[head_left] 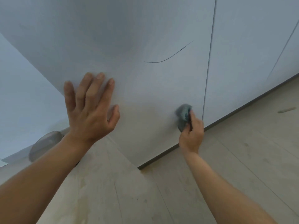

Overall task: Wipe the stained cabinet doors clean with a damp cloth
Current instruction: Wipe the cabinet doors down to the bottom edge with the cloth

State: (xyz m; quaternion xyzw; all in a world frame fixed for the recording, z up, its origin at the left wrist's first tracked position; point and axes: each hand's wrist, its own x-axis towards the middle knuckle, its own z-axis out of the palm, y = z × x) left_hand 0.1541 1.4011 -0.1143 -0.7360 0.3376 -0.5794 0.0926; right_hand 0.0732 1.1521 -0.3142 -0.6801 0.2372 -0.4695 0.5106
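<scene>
Head view: right hand (191, 133) grips cloth (183, 116) against cabinet door (145, 94).

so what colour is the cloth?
Grey-blue, blurred; the cloth is gripped by the right hand against the door. Head view.

The pale plank floor (234, 167) bears the white cabinet (145, 38) (along a dark plinth strip (242, 108)); a small tan scrap (286, 109), blurred, lies nearby.
</scene>
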